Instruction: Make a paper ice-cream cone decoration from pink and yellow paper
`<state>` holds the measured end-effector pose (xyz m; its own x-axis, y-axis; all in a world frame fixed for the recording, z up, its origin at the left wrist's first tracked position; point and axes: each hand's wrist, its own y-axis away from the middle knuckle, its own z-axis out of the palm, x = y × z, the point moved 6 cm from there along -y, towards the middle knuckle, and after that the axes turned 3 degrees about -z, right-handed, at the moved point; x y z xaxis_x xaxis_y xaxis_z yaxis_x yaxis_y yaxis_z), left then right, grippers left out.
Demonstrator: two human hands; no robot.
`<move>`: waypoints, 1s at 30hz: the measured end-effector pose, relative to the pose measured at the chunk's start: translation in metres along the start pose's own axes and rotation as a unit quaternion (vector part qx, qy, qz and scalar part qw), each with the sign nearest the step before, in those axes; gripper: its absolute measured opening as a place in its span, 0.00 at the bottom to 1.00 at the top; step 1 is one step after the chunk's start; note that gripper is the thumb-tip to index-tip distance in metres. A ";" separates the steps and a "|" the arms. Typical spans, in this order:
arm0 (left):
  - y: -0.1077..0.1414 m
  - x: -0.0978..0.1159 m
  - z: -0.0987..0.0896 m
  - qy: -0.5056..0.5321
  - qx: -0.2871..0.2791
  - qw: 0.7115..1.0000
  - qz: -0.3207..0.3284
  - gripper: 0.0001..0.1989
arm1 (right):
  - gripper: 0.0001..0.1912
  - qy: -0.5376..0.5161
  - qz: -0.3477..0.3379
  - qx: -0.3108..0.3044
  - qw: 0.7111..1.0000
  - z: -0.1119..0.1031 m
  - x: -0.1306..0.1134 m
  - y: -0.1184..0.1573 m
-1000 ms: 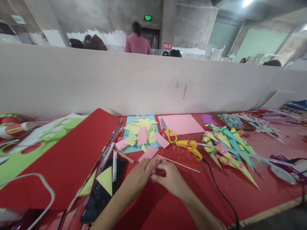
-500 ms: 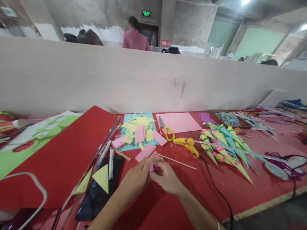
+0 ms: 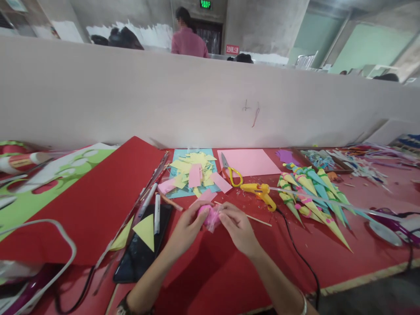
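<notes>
We locate the pink lump between the two hands, over the near part of the red table; from this view we cannot tell whether it touches the surface. Clear, crinkled film shows at its right side and appears to wrap it. The fingers of the left hand grip the lump, with the thumb on the near face. The fingers of the right hand pinch the film at the right edge; their exact contact is partly hidden. We judge the lump to be light and soft, liable to dent under a firm squeeze, and best supported by a broad, gentle grip. We expect the film to be thin, slick and easily torn; we therefore take it at a gathered edge, between thumb and index finger, and apply a low, even pull. We note the stick passing behind the right hand, and the glue gun farther right; since it may be hot, we hold the film well apart from it.
</notes>
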<state>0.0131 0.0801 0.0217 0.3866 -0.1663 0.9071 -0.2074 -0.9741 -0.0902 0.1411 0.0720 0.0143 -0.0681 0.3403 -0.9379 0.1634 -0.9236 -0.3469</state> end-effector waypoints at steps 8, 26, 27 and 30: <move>0.004 0.004 -0.009 -0.080 0.066 0.993 0.062 0.15 | 0.12 -0.135 0.121 -0.047 0.982 0.014 0.022 0.006; 0.005 0.004 0.000 0.046 -0.019 0.998 0.025 0.14 | 0.13 -0.242 0.133 -0.059 0.959 0.028 0.020 0.008; 0.005 0.002 0.000 0.056 -0.017 0.998 0.021 0.12 | 0.13 -0.243 0.139 -0.057 0.958 0.028 0.020 0.008; 0.004 -0.004 -0.001 0.094 -0.034 0.995 0.003 0.13 | 0.14 -0.292 0.186 -0.058 0.936 0.032 0.024 0.009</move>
<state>0.0100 0.0771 0.0185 0.2115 -0.1351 0.9680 -0.2714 -0.9596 -0.0746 0.1097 0.0660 -0.0117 -0.5067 -0.1868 -0.8417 0.3856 -0.9223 -0.0274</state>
